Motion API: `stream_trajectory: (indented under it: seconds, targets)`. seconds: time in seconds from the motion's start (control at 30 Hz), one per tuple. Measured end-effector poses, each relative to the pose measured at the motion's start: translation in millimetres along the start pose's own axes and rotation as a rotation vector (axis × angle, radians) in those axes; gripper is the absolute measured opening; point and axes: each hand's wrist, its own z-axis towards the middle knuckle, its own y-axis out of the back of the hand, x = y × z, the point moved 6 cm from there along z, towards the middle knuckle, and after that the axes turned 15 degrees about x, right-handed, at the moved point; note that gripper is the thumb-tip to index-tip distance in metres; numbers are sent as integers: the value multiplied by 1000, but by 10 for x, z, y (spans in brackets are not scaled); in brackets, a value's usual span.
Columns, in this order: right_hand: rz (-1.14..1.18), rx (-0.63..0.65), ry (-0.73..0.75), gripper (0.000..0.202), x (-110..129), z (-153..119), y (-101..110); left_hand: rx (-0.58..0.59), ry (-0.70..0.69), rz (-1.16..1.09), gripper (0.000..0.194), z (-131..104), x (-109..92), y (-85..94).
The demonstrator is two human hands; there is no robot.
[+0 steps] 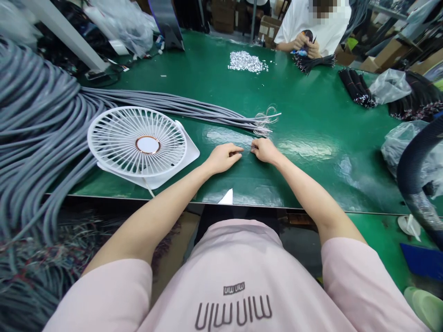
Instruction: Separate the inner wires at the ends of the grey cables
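Observation:
My left hand [224, 157] is low over the green table in front of me, its index finger and thumb pointing right with a small gap between them. I see nothing in it. Close by on the right, my right hand [265, 150] has its fingers curled down at the tabletop; whatever they hold, if anything, is hidden. Just beyond both hands lies a bundle of grey cables [207, 109], whose stripped ends [266, 121] fan out in thin pale wires near my right knuckles.
A white fan [148, 145] stands left of my left forearm. Thick coils of grey cable [38, 115] fill the far left. Small silvery pieces [246, 62] lie piled further back. Across the table a person [314, 27] handles black wires [313, 63]. A dark hose [411, 152] curves at right.

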Motion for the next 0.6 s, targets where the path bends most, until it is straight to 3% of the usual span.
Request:
stream_trajectory:
  seconds: [0.13, 0.23, 0.33, 0.43, 0.5, 0.6]
  targets:
    - [32, 36, 1, 7, -9, -9, 82, -65, 64, -27, 37, -103, 78, 78]
    - [261, -2, 4, 9, -46, -336, 270, -80, 50, 5, 38, -104, 87, 92]
    - [556, -53, 76, 10, -55, -1096, 569, -50, 16, 64, 39, -133, 34, 38]
    - [569, -107, 81, 14, -91, -2080, 906, -25, 26, 119, 38, -183, 58, -16]
    - [532, -290, -68, 16, -329, -2733, 1159, 4, 45, 126, 34, -169, 157, -39]
    - [435, -751, -396, 14, -1037, -3691, 1526, 32, 68, 91, 27, -109, 294, -51]
